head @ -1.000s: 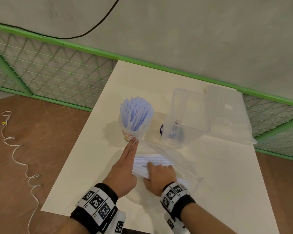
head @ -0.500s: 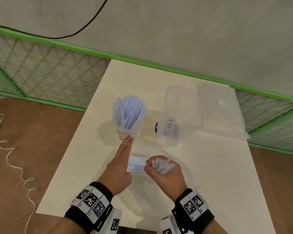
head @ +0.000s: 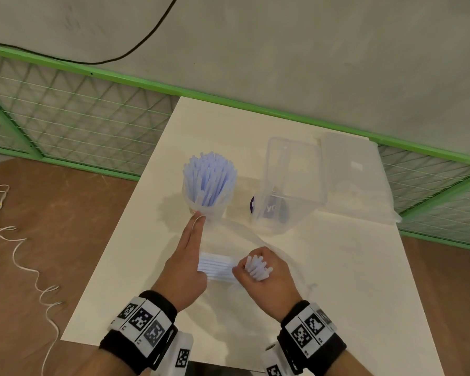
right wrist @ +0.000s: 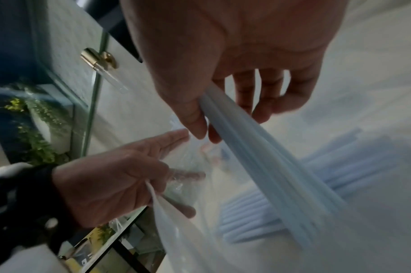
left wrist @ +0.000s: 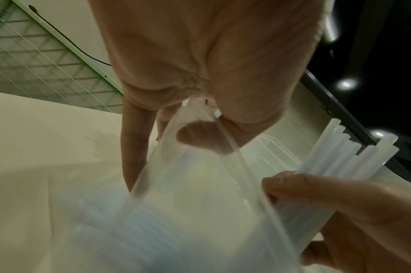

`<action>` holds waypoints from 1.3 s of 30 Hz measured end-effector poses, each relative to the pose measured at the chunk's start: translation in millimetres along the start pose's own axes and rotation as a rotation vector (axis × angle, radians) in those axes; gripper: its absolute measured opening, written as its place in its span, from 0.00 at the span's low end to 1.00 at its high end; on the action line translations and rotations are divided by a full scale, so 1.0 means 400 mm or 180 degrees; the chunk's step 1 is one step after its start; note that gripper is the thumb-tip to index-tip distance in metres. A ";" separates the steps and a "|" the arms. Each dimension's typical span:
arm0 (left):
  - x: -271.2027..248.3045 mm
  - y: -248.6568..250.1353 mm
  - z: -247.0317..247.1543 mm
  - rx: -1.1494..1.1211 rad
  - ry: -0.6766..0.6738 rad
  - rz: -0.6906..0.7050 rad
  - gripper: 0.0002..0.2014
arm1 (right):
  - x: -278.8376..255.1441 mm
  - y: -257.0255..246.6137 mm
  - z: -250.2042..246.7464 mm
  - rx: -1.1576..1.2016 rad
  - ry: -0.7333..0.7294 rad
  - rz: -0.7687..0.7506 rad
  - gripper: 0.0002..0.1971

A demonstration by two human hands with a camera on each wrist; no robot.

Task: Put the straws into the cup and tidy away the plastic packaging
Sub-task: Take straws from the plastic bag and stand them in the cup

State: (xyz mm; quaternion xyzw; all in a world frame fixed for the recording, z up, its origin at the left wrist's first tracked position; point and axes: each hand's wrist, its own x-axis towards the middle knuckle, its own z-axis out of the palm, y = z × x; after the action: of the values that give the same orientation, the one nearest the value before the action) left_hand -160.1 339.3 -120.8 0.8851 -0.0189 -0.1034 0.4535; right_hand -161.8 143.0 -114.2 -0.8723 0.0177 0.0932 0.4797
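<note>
A paper cup packed with pale blue straws stands mid-table. In front of it lies a clear plastic bag with several straws still inside. My left hand pinches the bag's rim with the thumb, its fingers stretched straight toward the cup. My right hand grips a bundle of straws at the bag's mouth. The bundle's ends stick up out of the fist.
A clear plastic box stands right of the cup, its lid lying behind it and a purple item at its base. A green mesh fence borders the table. A white cord trails on the floor.
My right hand has turned over and drawn a bundle of straws up out of the bag. My left hand has stayed on the bag's rim.
</note>
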 end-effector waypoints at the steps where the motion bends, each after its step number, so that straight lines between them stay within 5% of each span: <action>1: 0.000 0.000 -0.002 0.0000 0.0030 0.0004 0.53 | 0.000 -0.006 -0.006 0.0012 0.0045 -0.0073 0.09; 10: -0.014 -0.011 -0.001 -0.0040 0.0127 -0.0040 0.54 | 0.010 -0.042 -0.007 0.0385 -0.0204 -0.0078 0.05; 16: -0.021 -0.017 -0.010 -0.0164 0.0034 -0.0135 0.54 | 0.108 -0.245 -0.129 0.0949 0.0298 -0.0831 0.06; 25: -0.030 0.002 -0.016 -0.0056 0.0013 -0.0089 0.52 | 0.302 -0.433 -0.159 -0.0048 0.0024 -0.1005 0.05; 33: -0.031 0.009 -0.020 -0.0137 -0.0069 -0.0202 0.52 | 0.353 -0.397 -0.079 -0.0488 -0.0336 -0.1103 0.06; 36: -0.027 0.006 -0.018 -0.0140 -0.0067 -0.0210 0.52 | 0.348 -0.359 -0.060 -0.0702 -0.0482 -0.1211 0.25; 39: -0.026 0.007 -0.020 -0.0146 -0.0048 -0.0234 0.52 | 0.322 -0.335 -0.075 -0.0355 -0.0063 -0.1513 0.46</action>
State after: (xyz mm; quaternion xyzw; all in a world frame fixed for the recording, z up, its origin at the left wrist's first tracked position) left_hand -168.5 345.4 -112.1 0.8737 0.0125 -0.1270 0.4693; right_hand -14.9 197.6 -9.9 -0.8761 -0.1980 -0.0130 0.4394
